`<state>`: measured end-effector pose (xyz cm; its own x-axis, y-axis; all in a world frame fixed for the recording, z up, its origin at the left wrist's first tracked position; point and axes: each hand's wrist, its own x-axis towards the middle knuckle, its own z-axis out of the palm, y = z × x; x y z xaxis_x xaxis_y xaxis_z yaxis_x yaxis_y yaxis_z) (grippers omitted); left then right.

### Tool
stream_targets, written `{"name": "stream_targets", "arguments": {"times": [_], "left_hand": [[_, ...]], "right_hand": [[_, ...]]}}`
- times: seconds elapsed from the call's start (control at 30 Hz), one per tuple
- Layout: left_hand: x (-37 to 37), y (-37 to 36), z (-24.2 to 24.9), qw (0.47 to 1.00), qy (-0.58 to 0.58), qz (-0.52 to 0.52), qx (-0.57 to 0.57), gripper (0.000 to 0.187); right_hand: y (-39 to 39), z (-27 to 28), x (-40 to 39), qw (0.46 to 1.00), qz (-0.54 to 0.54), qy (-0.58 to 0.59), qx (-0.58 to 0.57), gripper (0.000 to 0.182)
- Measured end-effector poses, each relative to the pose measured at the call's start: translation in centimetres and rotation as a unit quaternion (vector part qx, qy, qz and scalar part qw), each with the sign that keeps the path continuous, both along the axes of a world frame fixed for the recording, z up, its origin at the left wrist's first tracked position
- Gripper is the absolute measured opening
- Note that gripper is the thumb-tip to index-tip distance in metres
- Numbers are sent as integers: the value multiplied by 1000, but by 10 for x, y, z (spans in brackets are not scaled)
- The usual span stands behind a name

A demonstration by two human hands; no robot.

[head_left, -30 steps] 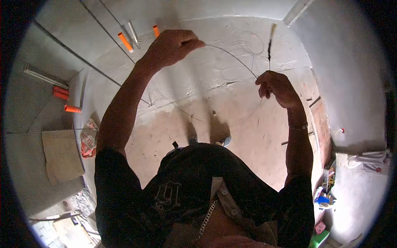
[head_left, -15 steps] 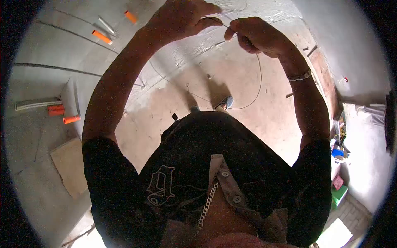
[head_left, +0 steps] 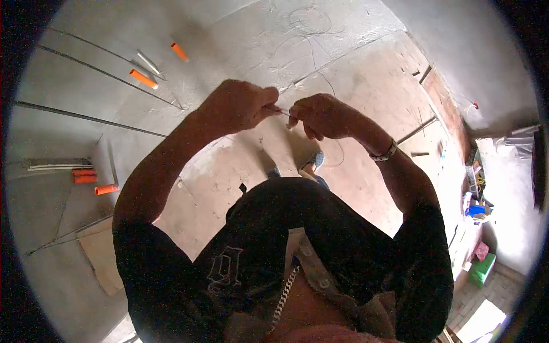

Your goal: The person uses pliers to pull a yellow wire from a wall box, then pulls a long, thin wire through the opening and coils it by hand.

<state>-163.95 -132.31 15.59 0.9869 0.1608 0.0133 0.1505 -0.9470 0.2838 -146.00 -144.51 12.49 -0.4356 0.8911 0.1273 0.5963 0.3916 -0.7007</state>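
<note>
A thin wire runs down from a loose coil to my hands, and a curve of it hangs below the right one. My left hand is closed, thumb pressed on the fingers, gripping the wire. Close beside it, my right hand pinches the same wire with curled fingers. A short pale length shows in the narrow gap between the two hands. What lies inside the fists is hidden.
Orange tubes and dark rods are on the left. A board lies lower left. On the right are a green box, a blue item and dark strips. My feet are on the floor below.
Both hands have come down closer to my body. The left hand's fingers have closed from a looser pinch, and the wire coil beyond shows more fully.
</note>
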Motion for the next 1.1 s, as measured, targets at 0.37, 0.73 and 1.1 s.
{"name": "stream_targets", "arguments": {"times": [0.37,0.73,1.1], "left_hand": [[7,44,5,967,84,68,-233,28],[-41,69,-36,843,137,102,-510,21],[-19,21,15,926,-314,186,-93,44]], "right_hand": [[26,34,21,994,-52,-56,76,10],[16,49,32,996,-73,1,-60,20],[25,28,22,892,-149,384,-185,30]]}}
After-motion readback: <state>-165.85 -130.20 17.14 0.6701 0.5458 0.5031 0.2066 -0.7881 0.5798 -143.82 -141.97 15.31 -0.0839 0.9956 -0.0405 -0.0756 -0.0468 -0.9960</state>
